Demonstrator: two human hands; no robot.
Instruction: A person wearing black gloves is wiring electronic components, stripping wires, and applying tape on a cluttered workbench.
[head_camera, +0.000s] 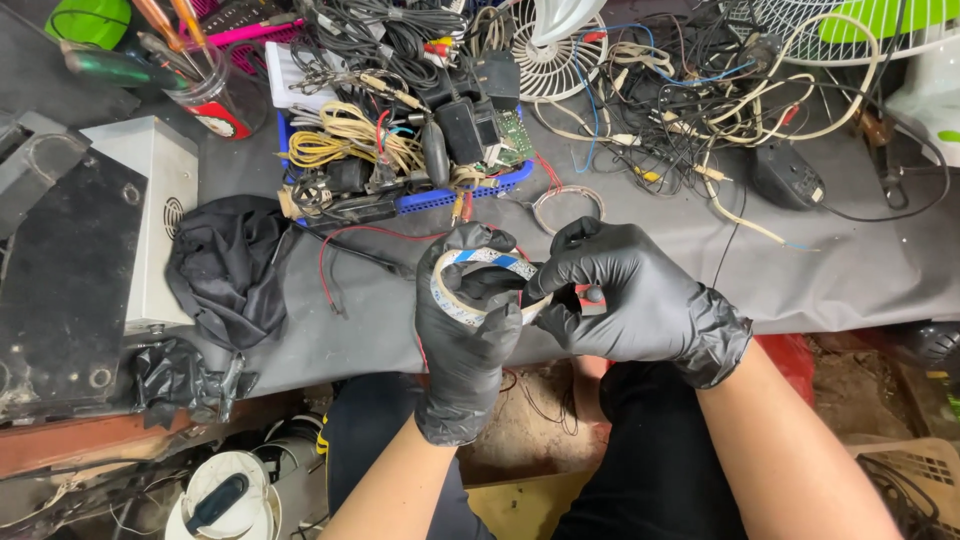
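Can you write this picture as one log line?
left hand: holds tape roll | right hand: pinches roll's edge | behind: wire-filled blue tray | surface: grey table

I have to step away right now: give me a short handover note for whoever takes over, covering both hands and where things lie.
Left hand: black glove, wrapped around a roll of tape, white with blue marks.
Right hand: black glove, fingertips at the roll's right edge, as if picking at the tape end.
Roll is held in the air over the near edge of the grey-covered bench.
Behind it: blue tray heaped with cables and adapters, small wire ring, black cloth to the left.
Done: roll in hand. No tape visibly pulled free yet.
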